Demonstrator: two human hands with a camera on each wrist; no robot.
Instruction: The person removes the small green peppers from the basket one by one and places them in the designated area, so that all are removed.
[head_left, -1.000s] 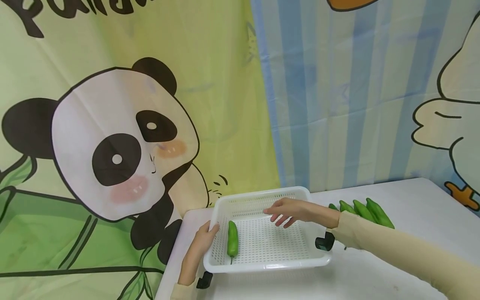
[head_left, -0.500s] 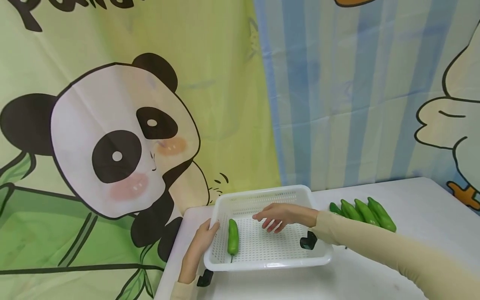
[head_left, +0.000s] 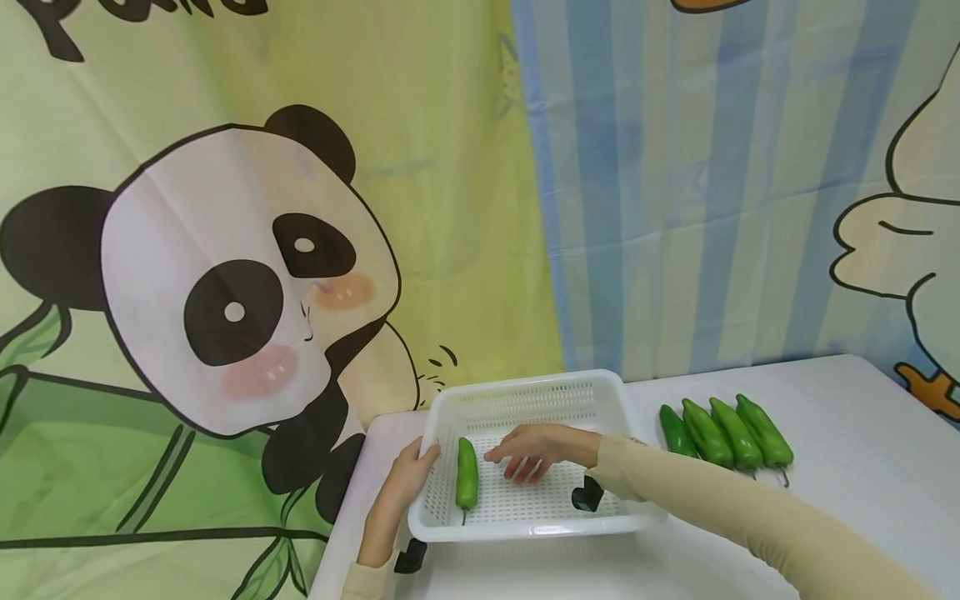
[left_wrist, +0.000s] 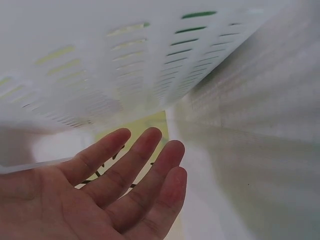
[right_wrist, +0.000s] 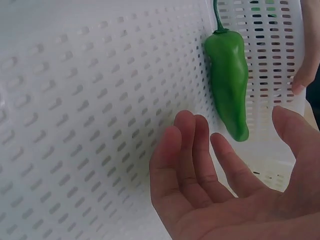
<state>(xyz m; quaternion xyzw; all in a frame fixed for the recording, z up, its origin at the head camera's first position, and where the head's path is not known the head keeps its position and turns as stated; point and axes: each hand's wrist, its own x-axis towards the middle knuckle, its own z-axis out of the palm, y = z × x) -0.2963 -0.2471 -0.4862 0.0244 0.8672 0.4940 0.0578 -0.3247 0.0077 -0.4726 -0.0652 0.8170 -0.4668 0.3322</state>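
A white perforated plastic basket (head_left: 540,531) sits on the table. Inside, along its left wall, lies one long green pepper (head_left: 467,477), its stem toward the near side. My left hand (head_left: 407,477) holds the basket's left rim with the thumb over the edge; its other fingers (left_wrist: 137,200) extend along the outside of the wall. Over the basket floor, just right of the pepper, my right hand (head_left: 538,448) is relaxed and holds nothing. In the right wrist view, its thumb and fingers stand apart close to the tip of the pepper (right_wrist: 228,80).
Several more green peppers (head_left: 737,435) lie side by side on the white table (head_left: 847,433), right of the basket. Behind the table hangs a printed curtain (head_left: 465,208) with a panda on it. Each wrist carries a small black camera.
My right hand has moved left and lower into the basket, from its middle to beside the pepper. My left hand stays on the rim. The peppers on the right are now less covered by my sleeve.
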